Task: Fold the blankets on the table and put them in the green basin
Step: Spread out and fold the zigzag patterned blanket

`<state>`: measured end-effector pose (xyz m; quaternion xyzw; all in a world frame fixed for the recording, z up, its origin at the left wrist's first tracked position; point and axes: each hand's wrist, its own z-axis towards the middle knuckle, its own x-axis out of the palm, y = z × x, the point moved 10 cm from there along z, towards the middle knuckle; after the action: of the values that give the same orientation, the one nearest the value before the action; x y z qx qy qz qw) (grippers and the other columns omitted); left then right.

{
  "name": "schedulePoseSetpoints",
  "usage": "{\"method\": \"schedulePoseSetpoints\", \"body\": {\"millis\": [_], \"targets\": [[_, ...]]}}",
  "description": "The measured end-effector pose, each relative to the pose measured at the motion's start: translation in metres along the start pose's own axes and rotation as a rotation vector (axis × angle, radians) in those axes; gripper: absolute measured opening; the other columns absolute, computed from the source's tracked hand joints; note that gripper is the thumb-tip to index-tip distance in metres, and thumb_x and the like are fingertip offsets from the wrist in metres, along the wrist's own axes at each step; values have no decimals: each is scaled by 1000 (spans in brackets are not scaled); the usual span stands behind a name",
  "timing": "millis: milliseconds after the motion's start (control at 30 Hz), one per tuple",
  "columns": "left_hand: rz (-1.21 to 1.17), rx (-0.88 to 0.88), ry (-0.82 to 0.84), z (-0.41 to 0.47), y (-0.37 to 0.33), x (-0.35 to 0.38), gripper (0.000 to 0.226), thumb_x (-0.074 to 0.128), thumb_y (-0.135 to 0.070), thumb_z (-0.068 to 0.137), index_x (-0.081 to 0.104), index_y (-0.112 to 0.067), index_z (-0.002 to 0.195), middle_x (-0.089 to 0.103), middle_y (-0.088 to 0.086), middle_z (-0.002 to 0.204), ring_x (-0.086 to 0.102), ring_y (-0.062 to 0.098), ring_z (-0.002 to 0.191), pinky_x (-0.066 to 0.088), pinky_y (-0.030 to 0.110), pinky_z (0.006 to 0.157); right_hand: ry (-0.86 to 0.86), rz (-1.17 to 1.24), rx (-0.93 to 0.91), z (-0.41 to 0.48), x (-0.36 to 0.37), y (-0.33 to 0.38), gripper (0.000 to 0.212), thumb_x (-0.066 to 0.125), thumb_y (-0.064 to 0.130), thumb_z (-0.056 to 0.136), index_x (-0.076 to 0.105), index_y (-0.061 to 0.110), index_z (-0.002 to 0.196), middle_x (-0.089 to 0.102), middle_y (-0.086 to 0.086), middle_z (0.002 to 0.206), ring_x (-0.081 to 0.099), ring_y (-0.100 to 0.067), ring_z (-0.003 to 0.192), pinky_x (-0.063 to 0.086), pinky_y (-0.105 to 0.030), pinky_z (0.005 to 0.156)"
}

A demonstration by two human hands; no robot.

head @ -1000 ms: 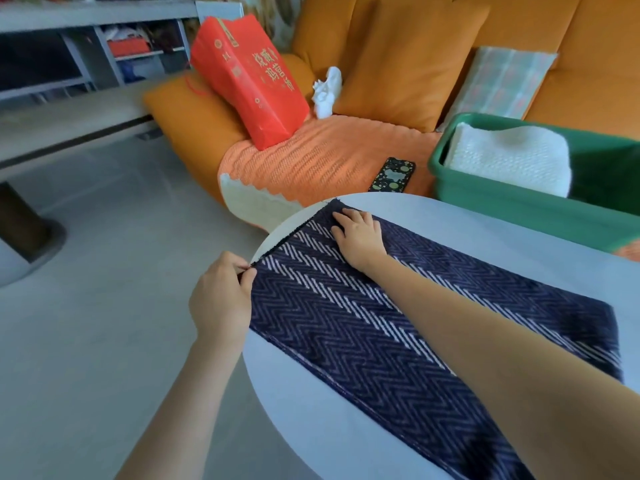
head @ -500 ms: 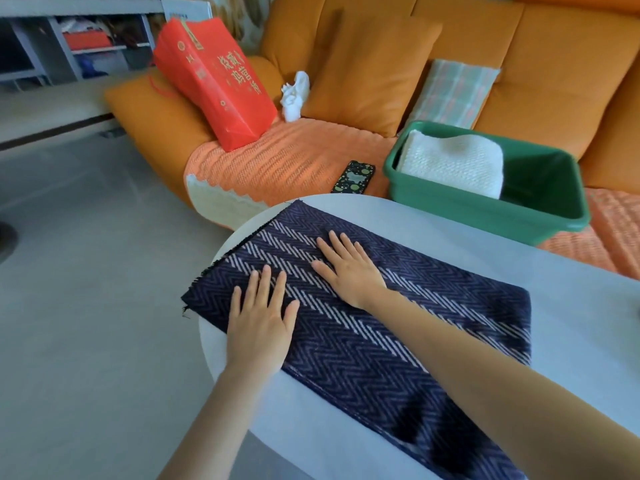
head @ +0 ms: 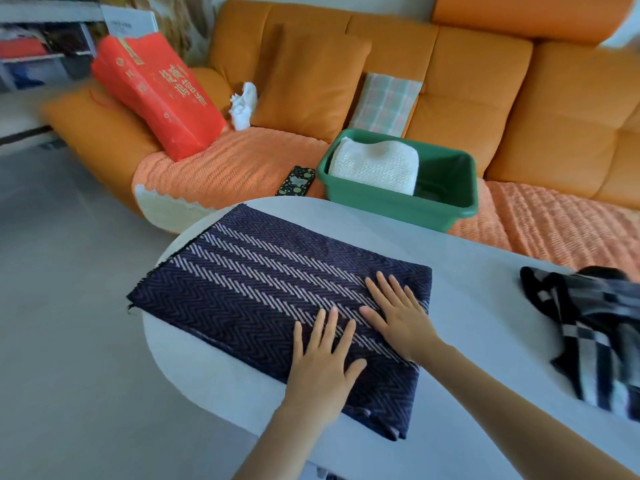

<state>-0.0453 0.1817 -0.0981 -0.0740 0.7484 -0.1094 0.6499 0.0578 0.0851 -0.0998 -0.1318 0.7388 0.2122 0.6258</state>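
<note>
A rounded white tabletop fronts an orange sofa. Nearest, the left hand and right hand press flat, fingers spread and gripping nothing, on the herringbone blanket's right end; its long axis runs leftward, overhanging the edge. A checked blanket lies crumpled right. Beyond, the green basin holds a white blanket.

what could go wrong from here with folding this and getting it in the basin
1. The navy zigzag blanket overhangs the table edge at its left corner, so it may slide off while both flat hands, left hand and right hand, smooth it.
2. The green basin already holds a white blanket; a loose fold may not fit beside it.
3. The checked blanket lies crumpled near the right edge.
</note>
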Motion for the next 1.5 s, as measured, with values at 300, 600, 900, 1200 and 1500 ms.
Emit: {"method": "schedulePoseSetpoints", "body": {"millis": [300, 600, 900, 1200, 1500], "targets": [[153, 98, 5, -16, -26, 11, 63, -15, -59, 85, -21, -35, 143, -27, -3, 152, -26, 16, 140, -15, 56, 110, 66, 62, -13, -21, 2, -20, 64, 15, 57, 95, -4, 30, 150, -11, 4, 158, -14, -16, 145, -9, -34, 117], [152, 113, 26, -39, -64, 35, 50, 7, -45, 100, 36, -32, 139, 44, 5, 143, 29, 25, 133, 14, 58, 100, 59, 26, 80, -64, -2, -52, 86, -12, 75, 72, -5, 38, 149, -11, 9, 158, -16, -18, 145, -9, -45, 116], [70, 187, 139, -37, -99, 39, 51, 4, -48, 97, -11, -40, 146, -27, -9, 151, -28, 19, 139, -16, 48, 112, -231, 540, 505, -127, -24, -118, 58, 55, 47, 89, 45, 15, 136, 41, -7, 138, 28, -26, 131, 25, -37, 108], [-370, 155, -97, -21, -59, -27, 46, 40, -24, 100, 32, -26, 145, 27, -9, 151, 24, 9, 140, 19, 30, 114, -363, 1016, 667, -124, -19, -94, 11, 65, 23, 82, 59, 16, 88, 63, -1, 85, 58, -20, 77, 49, -35, 71], [-61, 48, -90, -7, 5, -12, 56, 16, -47, 99, 6, -26, 150, -2, -5, 157, -9, 9, 143, -3, 34, 116, -400, 873, 466, -91, -56, -46, 8, 58, 18, 86, 59, 15, 94, 56, 3, 78, 54, -17, 69, 45, -32, 64]]}}
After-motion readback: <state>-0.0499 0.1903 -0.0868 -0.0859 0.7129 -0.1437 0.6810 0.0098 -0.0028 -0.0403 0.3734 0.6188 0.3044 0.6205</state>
